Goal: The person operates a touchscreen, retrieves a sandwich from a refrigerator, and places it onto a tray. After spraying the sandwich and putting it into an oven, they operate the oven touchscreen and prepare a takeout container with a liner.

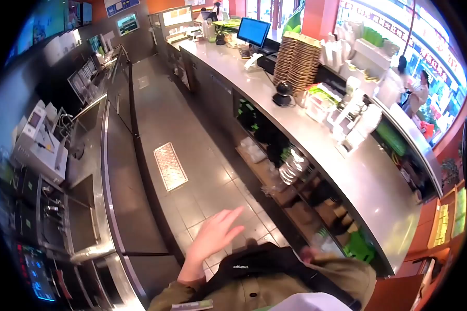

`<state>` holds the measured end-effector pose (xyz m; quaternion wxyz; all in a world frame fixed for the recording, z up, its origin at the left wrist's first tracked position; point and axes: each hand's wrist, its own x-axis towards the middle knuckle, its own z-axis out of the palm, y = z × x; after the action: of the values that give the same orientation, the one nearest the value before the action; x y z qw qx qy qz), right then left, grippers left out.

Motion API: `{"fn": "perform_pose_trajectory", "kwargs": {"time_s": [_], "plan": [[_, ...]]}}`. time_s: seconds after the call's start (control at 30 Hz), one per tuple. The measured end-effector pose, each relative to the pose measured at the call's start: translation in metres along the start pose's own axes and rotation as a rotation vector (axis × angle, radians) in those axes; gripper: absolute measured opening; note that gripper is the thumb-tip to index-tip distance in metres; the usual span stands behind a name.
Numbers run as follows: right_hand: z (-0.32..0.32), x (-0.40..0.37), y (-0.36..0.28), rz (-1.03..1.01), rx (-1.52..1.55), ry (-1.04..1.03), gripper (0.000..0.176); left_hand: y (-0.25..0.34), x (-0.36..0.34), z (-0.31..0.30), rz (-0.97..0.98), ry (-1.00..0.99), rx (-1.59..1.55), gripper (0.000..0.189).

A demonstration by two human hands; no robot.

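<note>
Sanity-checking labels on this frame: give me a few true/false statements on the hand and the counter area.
1. The left hand is open and holds nothing. True.
2. The left hand rests on the counter. False: it is in the air above the tiled floor, apart from the counter.
3. The monitor on the counter is dark. False: its screen glows blue.
4. Near the monitor, brown stacks stand on the counter. True.
5. A metal grate lies in the floor of the aisle. True.
</note>
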<state>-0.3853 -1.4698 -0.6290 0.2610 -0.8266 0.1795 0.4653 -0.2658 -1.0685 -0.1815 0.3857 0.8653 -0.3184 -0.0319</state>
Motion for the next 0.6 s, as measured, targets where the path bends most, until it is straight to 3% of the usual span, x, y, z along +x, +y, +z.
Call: {"fn": "perform_pose_trajectory", "kwargs": {"time_s": [0.03,0.1,0.17,0.2,0.23,0.33,0.43,0.47,0.5,0.53,0.57,0.6], "plan": [[-0.045,0.034,-0.045,-0.168,-0.173,0.029,0.027,-0.025,0.014,-0.013,-0.018,-0.001,0.076,0.043],[-0.137,0.117,-0.160,-0.638,-0.475,0.178,0.029,-0.077,0.027,-0.041,-0.269,0.157,0.065,0.041],[-0.223,0.194,-0.299,-1.128,-0.452,0.415,0.031,-0.139,0.027,-0.058,-0.527,0.295,0.222,0.042],[-0.265,0.166,-0.388,-0.801,-0.083,0.290,0.032,-0.151,0.032,-0.075,-0.721,0.272,0.250,0.043],[-0.297,0.168,-0.455,-0.803,-0.052,0.345,0.020,-0.180,0.028,-0.081,-0.816,0.271,0.323,0.044],[-0.364,0.180,-0.605,-0.866,0.293,0.227,0.027,-0.283,0.022,-0.113,-1.254,0.066,0.246,0.054],[-0.434,0.208,-0.684,-0.936,-0.012,0.125,0.026,-0.356,0.104,-0.170,-1.193,0.243,0.460,0.054],[-0.468,0.206,-0.701,-0.838,-0.135,0.069,0.029,-0.372,0.145,-0.187,-1.026,0.386,0.524,0.049],[-0.506,0.212,-0.714,-0.846,-0.275,0.105,0.030,-0.379,0.201,-0.216,-1.010,0.374,0.411,0.045],[-0.542,0.227,-0.719,-0.931,-0.285,0.270,0.031,-0.391,0.253,-0.238,-0.959,0.363,0.327,0.045],[-0.580,0.214,-0.726,-0.966,-0.186,0.398,0.030,-0.410,0.300,-0.252,-0.796,0.351,0.366,0.045],[-0.618,0.221,-0.724,-0.910,0.302,0.217,0.027,-0.425,0.349,-0.264,-0.579,0.340,0.414,0.047]]}}
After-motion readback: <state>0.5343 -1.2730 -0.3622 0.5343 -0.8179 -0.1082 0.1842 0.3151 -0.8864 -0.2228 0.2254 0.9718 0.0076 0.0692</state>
